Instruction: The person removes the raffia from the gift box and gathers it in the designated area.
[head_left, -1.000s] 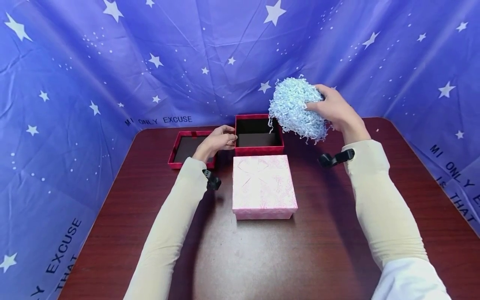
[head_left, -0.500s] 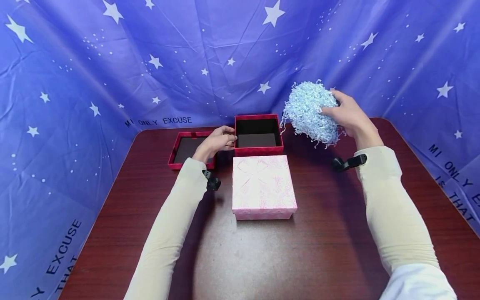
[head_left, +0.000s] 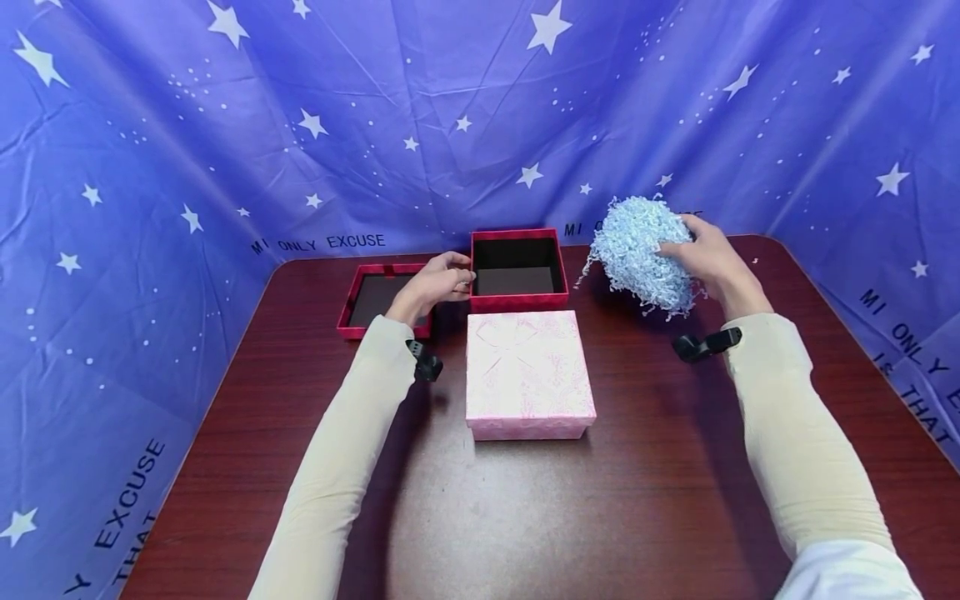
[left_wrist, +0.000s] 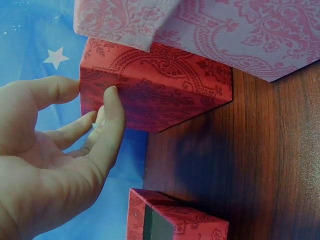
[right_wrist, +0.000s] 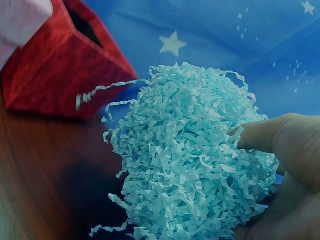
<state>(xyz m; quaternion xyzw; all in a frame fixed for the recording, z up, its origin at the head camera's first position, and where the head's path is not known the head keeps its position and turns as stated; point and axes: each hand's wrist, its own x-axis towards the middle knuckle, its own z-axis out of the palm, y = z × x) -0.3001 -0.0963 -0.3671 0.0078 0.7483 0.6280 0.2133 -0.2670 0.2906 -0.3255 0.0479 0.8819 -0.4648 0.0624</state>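
Observation:
My right hand (head_left: 716,262) grips a large fluffy bundle of pale blue shredded paper (head_left: 641,250) toward the back right, with a shadow on the tabletop beneath it. In the right wrist view, loose curly strands hang from the shredded paper (right_wrist: 185,155) and the thumb presses into its side. An uncovered red patterned box (head_left: 517,298) with a dark interior stands at the back middle. My left hand (head_left: 435,283) is at that box's left wall; in the left wrist view its fingertips rest against the red box (left_wrist: 155,90), not curled round it.
A closed pink patterned gift box (head_left: 528,367) with a bow design stands just in front of the red box. The upturned red lid (head_left: 384,332) lies left, beside the left hand. A blue star-printed curtain (head_left: 420,100) hangs behind the dark wooden table (head_left: 540,517).
My right hand has carried the blue shredded paper rightward, away from the red box, then lowered it toward the tabletop. The left hand and the boxes stay in place.

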